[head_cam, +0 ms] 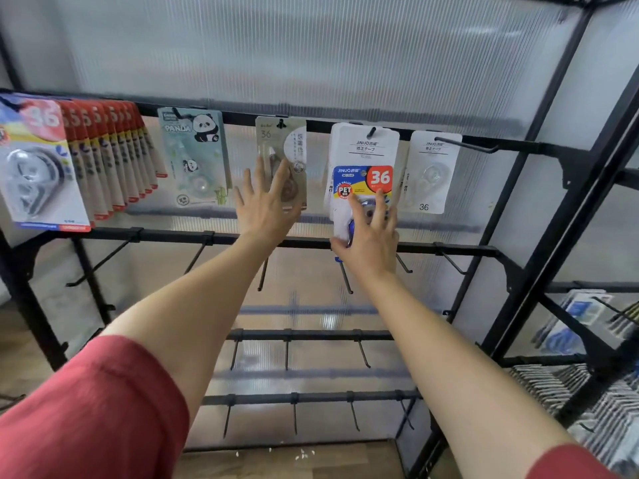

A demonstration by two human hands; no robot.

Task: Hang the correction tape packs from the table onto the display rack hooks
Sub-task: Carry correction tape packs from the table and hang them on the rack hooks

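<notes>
The blue pack is already up on its hook in the top row of the rack. To do this well, push it gently all the way back, check that it hangs straight, then let go slowly so it does not swing off. The right hand holds the bottom of the pack, fingers on the front, thumb at the lower edge. The left hand is wide open, holding nothing, just in front of the brown pack. Both arms reach up and forward.
</notes>
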